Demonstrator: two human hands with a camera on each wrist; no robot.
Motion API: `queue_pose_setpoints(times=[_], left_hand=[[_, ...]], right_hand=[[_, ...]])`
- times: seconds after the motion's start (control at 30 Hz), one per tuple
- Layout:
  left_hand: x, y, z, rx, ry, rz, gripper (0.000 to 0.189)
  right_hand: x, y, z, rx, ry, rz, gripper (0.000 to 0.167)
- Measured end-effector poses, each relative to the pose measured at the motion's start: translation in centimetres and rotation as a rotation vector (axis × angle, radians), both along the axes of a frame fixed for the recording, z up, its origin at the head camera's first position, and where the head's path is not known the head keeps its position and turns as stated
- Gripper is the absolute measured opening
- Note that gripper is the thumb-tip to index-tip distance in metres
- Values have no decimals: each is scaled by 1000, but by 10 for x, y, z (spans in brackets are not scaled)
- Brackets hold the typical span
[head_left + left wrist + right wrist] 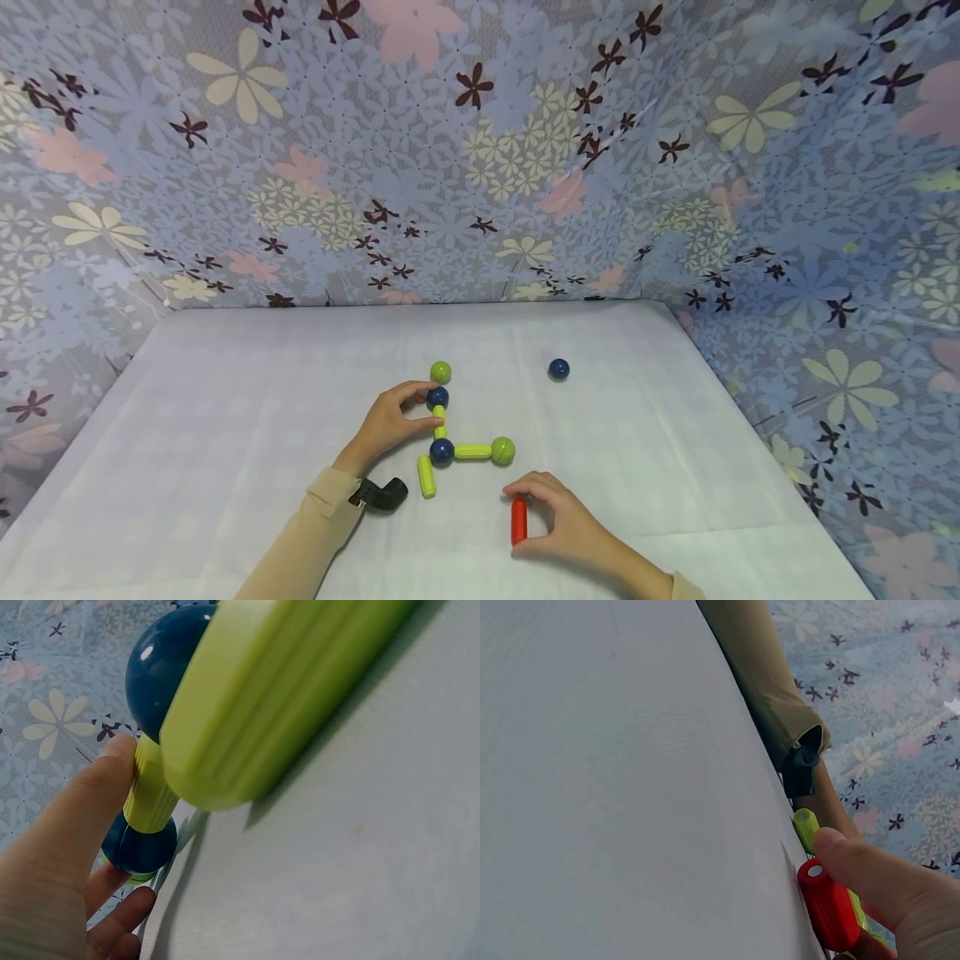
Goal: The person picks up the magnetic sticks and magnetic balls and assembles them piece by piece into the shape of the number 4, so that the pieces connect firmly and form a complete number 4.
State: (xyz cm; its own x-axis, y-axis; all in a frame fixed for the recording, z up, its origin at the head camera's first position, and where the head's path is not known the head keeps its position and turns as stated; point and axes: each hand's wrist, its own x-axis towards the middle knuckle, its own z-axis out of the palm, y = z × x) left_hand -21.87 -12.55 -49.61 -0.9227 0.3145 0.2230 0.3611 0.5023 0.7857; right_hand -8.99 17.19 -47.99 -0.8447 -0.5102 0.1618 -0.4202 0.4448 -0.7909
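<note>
while left hand [393, 421] curls thumb and fingers round far lime rod [440, 422] and blue ball [438, 397] of frame [442, 452] | right hand [562, 525] pinches red rod [519, 522] end to end, near right of frame | step: assembling, seemingly | next: likely needs frame steady, red rod aligned

At the white-covered bench [645, 442] before me I count three glossy dark blue balls [442, 452], two glossy lime-green balls [503, 451], three slim, ribbed yellow-green rods [427, 477] and one glossy red rod [519, 522].
</note>
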Motion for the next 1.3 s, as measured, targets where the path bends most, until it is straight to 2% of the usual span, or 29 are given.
queue_pose_setpoints(times=[0.13,0.23,0.73,1.0,1.3], left_hand=[[0,0,0,1,3,-3,57],[0,0,-1,6,10,-7,57],[0,0,-1,11,5,-7,57],[0,0,2,2,-14,-1,57],[1,0,4,14,-15,-7,57]], right_hand=[[0,0,-1,-12,48,28,62],[0,1,-2,-22,51,38,62],[-3,3,1,-96,-75,35,57],[-9,7,2,-166,40,36,55],[-13,8,8,-163,61,-12,53]])
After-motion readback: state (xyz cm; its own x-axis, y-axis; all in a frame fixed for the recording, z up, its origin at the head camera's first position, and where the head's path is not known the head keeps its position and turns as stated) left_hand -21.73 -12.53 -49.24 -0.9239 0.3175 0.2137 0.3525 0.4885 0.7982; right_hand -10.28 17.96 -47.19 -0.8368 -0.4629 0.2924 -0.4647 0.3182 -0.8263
